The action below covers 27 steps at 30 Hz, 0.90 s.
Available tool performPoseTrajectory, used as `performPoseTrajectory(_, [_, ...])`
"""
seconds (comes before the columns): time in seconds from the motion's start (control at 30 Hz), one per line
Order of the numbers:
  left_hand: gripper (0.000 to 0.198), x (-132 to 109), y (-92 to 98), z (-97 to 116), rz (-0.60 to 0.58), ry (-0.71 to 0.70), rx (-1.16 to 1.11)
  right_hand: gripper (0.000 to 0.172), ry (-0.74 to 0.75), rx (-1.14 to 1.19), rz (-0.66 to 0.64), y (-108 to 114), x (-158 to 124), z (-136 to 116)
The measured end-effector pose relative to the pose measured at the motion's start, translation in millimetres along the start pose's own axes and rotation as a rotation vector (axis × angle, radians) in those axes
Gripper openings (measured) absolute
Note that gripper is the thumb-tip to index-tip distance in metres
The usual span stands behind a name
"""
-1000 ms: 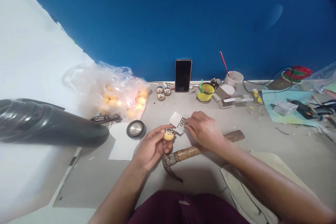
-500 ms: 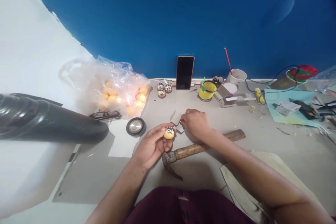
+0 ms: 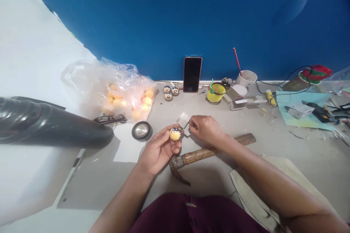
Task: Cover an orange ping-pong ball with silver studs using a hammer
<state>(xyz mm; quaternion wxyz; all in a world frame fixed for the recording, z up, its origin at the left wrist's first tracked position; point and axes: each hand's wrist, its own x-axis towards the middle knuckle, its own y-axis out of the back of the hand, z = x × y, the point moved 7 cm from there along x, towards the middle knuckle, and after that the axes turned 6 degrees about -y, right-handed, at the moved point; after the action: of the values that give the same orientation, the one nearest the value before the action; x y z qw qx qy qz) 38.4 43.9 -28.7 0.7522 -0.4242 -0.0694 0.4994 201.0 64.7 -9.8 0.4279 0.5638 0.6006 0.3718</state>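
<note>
My left hand [image 3: 161, 147] grips a yellow ball [image 3: 175, 135] between thumb and fingers. Shiny silver pieces cover the ball's upper part. Just to the right, my right hand [image 3: 205, 128] is closed in a pinch, fingertips pointing toward the ball, around a thin dark item too small to name. Small flat mirror-like pieces [image 3: 183, 119] lie on the table between and behind the hands. A claw hammer [image 3: 199, 156] with a wooden handle rests under my right forearm, its rusty head near my left wrist. Several silver-covered balls [image 3: 168, 96] sit farther back.
A plastic bag of yellow balls [image 3: 117, 98] and a round black-rimmed disc [image 3: 142, 130] are on the left, near a dark cylinder [image 3: 54, 125]. A phone [image 3: 192, 74] leans on the blue wall. Rightward stand a yellow pot [image 3: 216, 96], a white cup [image 3: 247, 78] and a cloth [image 3: 284, 174].
My left hand has turned the ball, so more of its plain yellow side shows. My right hand has shifted slightly right, away from the ball.
</note>
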Motion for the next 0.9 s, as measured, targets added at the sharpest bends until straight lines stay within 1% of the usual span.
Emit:
performPoseTrajectory(0.13, [0.035,-1.9,0.7,0.9,-0.030,0.001,-0.006,0.012,0.030,0.133,0.009,-0.2,0.6,3.3])
performPoseTrajectory(0.23, [0.033,-2.3,2.3,0.7,-0.031,0.001,-0.003,0.011,0.049,0.215,0.001,-0.1,1.4,6.9])
performPoseTrajectory(0.4, [0.035,-3.0,2.7,1.2,-0.015,-0.012,0.022,0.011,0.075,0.261,-0.018,-1.7,1.9,8.6])
performPoseTrajectory(0.5, [0.040,-4.5,3.4,2.1,0.006,-0.019,0.053,0.009,0.103,0.281,0.006,-0.2,1.4,7.0])
performPoseTrajectory(0.63, [0.045,-6.3,5.6,3.9,0.049,-0.041,0.138,0.010,0.090,0.348,0.036,4.0,1.3,8.5])
performPoseTrajectory(0.73, [0.044,-6.9,6.4,6.3,0.082,-0.092,0.232,0.007,0.075,0.397,0.012,4.3,2.2,10.4])
performPoseTrajectory(0.9, [0.044,-10.2,8.3,16.2,0.187,-0.252,0.463,0.005,0.029,0.373,-0.044,-1.0,5.1,14.4])
